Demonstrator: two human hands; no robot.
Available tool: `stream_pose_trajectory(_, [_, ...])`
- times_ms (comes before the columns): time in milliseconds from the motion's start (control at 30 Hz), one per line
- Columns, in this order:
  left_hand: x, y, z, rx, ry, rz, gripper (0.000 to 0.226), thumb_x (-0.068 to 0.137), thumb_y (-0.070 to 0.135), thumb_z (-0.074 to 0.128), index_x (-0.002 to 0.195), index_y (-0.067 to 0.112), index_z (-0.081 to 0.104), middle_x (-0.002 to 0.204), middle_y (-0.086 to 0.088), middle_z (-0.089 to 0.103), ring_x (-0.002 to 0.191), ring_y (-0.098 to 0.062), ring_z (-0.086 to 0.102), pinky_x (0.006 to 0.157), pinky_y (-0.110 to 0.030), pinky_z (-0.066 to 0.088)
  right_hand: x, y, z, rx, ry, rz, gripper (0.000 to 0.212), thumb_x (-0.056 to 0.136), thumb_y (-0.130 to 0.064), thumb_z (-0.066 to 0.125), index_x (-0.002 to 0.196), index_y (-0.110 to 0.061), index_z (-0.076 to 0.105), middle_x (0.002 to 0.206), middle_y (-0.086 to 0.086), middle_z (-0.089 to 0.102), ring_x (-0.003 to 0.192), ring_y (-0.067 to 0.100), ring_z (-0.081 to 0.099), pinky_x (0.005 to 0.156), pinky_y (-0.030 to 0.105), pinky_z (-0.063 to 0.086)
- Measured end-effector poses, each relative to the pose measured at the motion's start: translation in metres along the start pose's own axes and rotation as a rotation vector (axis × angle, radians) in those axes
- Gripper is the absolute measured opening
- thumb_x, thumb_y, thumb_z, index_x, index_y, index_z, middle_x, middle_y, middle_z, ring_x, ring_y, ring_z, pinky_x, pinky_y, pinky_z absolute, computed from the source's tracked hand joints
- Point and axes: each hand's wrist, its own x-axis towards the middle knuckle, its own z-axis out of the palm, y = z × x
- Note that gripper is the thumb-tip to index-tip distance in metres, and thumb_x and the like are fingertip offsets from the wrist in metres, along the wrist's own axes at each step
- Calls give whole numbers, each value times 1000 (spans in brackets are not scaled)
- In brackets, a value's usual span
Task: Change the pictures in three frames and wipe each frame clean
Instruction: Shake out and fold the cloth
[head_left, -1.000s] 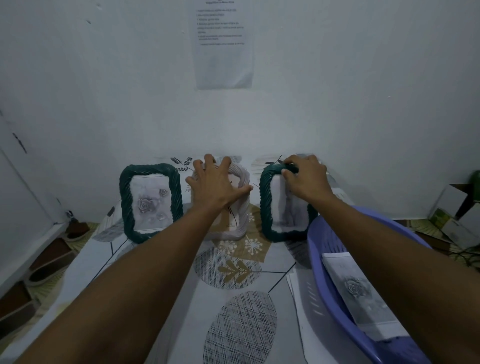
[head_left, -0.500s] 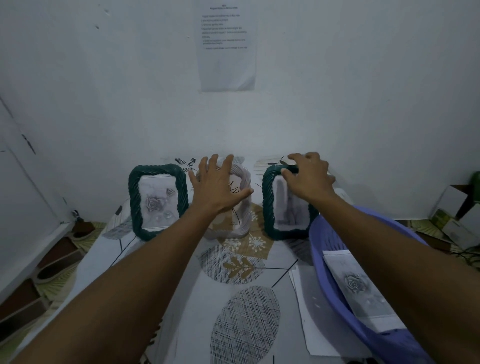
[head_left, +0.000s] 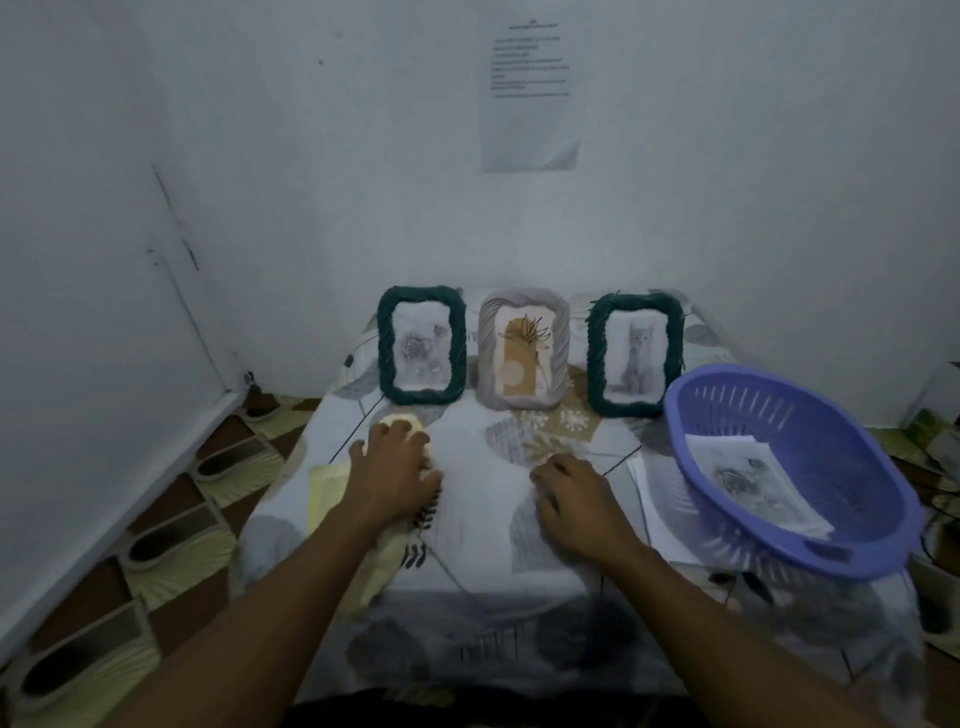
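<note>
Withdrawn from the grey frame (head_left: 491, 358), left fingers (head_left: 397, 432) rest on yellow cloth (head_left: 326, 488).

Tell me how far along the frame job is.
Done, seemingly: the rose frame, plant frame and cat frame all stand with pictures in. In hand: the left hand rests on the yellow cloth. Left: wiping, as far as shows; right hand idle.

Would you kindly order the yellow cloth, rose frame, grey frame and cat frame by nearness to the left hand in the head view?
1. yellow cloth, under the left hand
2. rose frame, back left
3. grey frame, back middle
4. cat frame, back right
</note>
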Motion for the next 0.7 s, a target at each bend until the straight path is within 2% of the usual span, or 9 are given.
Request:
stream_pose_trajectory(67, [-20,-6,9,-28,-92,40,64,83,57,32,128,16,52,143,-11,40,131,-34,34,99,-46,38,-12,-5,7,-54,32,-8,37,84,-28,44,109,-10,64,108,11,59,94,30,56,82,37,48])
stream_pose_trajectory(100, [-25,-7,12,-96,-74,66,70,82,56,25,128,11,54,144,-16,40,131,-37,35,101,-45,38,-15,-7,7,-75,54,-14,36,84,-28,44,108,-9,64,107,12,59,94,32,57,82,39,48])
stream_pose_trajectory(167, [-29,-6,17,-259,0,51,61,90,45,35,131,3,53,145,-23,40,133,-39,37,109,-42,31,-20,-11,2,-113,53,-12,35,86,-29,46,110,-8,63,110,14,60,99,34,56,86,41,47])
stream_pose_trajectory(267, [-34,5,15,-418,30,-33,45,95,16,51,137,1,45,152,-18,29,139,-31,30,112,-34,25,-33,-11,-2,-111,39,-14,36,92,-24,51,122,-6,60,126,19,57,114,35,52,98,42,43])
stream_pose_trajectory(367, [-41,24,15,-571,167,-78,27,94,12,52,115,-4,60,133,-20,49,122,-32,48,98,-25,33,-47,-11,0,-22,59,9,37,93,-21,52,127,-9,59,135,14,54,123,31,49,104,38,36])
stream_pose_trajectory(467, [-45,50,6,-855,244,-109,28,93,20,49,102,1,67,107,-18,66,100,-32,60,86,-31,41,-48,-18,-6,232,103,78,29,94,-23,52,116,-11,67,118,7,66,110,24,59,94,31,43])
stream_pose_trajectory(567, [-44,76,-18,-1354,15,-258,23,96,24,50,95,13,71,100,-16,71,91,-31,66,84,-45,52,-40,-36,-26,634,66,256,31,97,-29,54,123,-15,63,116,-2,65,105,13,60,92,26,46])
stream_pose_trajectory(633, [-44,90,-31,-1636,-148,-280,30,99,25,46,97,9,72,105,-25,68,90,-33,66,87,-53,50,-32,-45,-37,854,44,315,36,96,-31,56,130,-21,58,121,-2,63,106,14,62,92,33,52])
stream_pose_trajectory(700, [-46,96,-41,-1755,-271,-253,41,102,28,37,103,5,70,105,-20,69,93,-29,66,86,-47,51,-26,-49,-49,1001,61,317,34,95,-26,58,128,-23,59,119,3,65,102,20,66,83,39,58])
